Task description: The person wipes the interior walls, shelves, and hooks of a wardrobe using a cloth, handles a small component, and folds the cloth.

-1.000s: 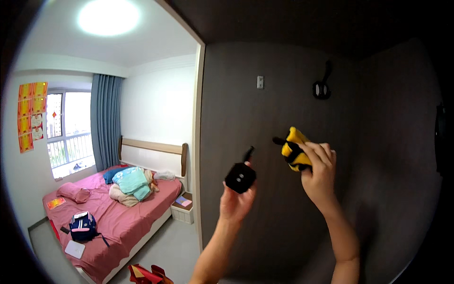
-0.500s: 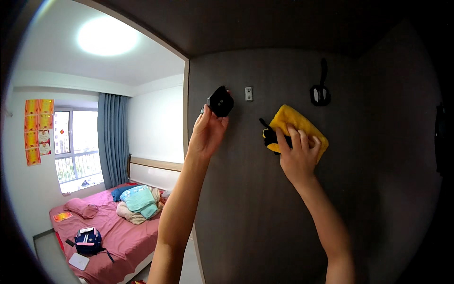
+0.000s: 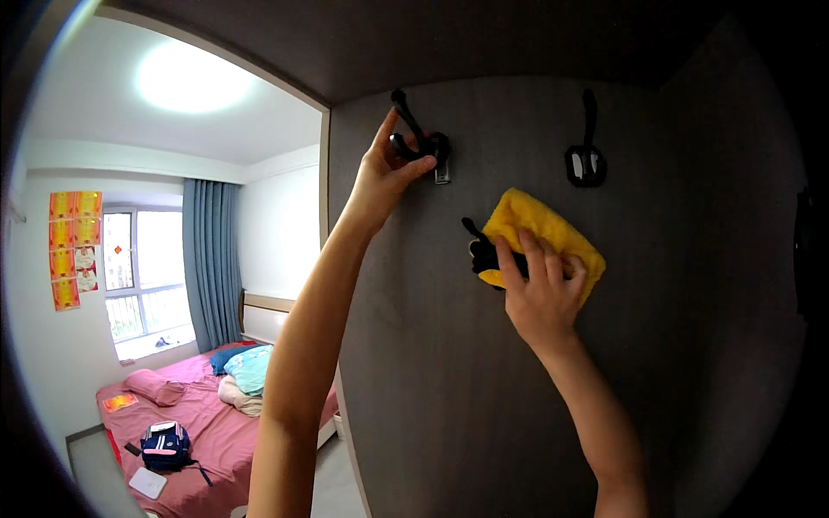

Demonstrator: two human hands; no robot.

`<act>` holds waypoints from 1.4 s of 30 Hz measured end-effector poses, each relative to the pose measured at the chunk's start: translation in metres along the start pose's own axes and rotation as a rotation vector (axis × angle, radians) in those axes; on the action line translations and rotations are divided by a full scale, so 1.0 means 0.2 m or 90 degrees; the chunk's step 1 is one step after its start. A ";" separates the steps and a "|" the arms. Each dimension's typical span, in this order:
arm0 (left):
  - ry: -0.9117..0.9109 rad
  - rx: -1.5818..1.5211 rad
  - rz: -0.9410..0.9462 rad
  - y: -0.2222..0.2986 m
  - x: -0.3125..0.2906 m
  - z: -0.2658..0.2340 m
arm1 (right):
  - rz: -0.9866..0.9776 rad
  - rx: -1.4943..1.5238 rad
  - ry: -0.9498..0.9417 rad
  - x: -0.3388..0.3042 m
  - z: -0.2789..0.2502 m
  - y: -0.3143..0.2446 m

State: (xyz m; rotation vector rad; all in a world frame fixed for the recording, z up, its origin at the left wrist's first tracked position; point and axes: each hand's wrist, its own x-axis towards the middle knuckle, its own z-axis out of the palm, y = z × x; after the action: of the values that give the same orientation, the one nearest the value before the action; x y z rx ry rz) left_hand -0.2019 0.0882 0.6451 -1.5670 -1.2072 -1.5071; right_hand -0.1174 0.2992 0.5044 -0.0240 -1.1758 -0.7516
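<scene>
My left hand (image 3: 377, 192) grips a black coat hook (image 3: 411, 119) by its curved prongs, thumb and fingers closed on it. The hook's base overlaps the top of a small metal mounting plate (image 3: 443, 175) on the dark panel; whether it touches the plate I cannot tell. My right hand (image 3: 544, 300) presses a yellow plush cloth (image 3: 553, 223) to the panel, fingers curled over it. A black piece with a thin prong (image 3: 488, 257) pokes out of the cloth's left side; its kind is partly hidden. Another black hook (image 3: 587, 164) is mounted on the panel at upper right.
The dark wood panel (image 3: 449, 371) has a pale edge strip (image 3: 325, 181) at its left, beside a bedroom. There stand a bed with pink bedding (image 3: 216, 440), a navy backpack (image 3: 166, 447) and a blue curtain (image 3: 211, 259). A dark board (image 3: 484, 43) closes the top.
My left hand has moved up and right, bringing the hook over the metal plate and turning its prongs toward me. The right hand and cloth have shifted only slightly.
</scene>
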 end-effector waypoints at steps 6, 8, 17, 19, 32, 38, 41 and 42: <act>-0.057 0.214 0.023 0.04 0.04 0.02 | -0.004 -0.001 -0.011 -0.01 -0.01 0.01; -0.044 0.273 0.050 0.03 0.04 0.03 | -0.004 0.006 -0.015 -0.01 -0.01 0.01; -0.034 0.374 0.046 0.03 -0.02 0.11 | 0.001 0.008 -0.009 -0.01 -0.01 0.01; -0.029 0.402 0.070 0.04 -0.03 0.10 | 0.001 0.012 -0.005 0.00 -0.01 0.00; -0.116 0.417 0.030 0.09 -0.01 0.09 | -0.004 0.010 0.012 0.01 -0.02 0.01; 0.015 0.440 0.059 0.04 -0.07 0.18 | -0.001 0.004 0.010 0.02 -0.01 0.00; 0.027 0.427 0.110 0.02 -0.07 0.17 | -0.001 -0.001 0.022 0.02 0.00 0.01; 0.028 0.431 0.118 0.01 -0.07 0.16 | 0.000 0.003 0.021 0.01 0.00 0.00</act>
State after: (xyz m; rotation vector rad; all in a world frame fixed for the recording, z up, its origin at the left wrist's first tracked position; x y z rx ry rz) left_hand -0.1856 0.1142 0.6278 -1.1372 -1.3207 -0.8714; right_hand -0.1166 0.2979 0.5068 -0.0075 -1.1460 -0.7466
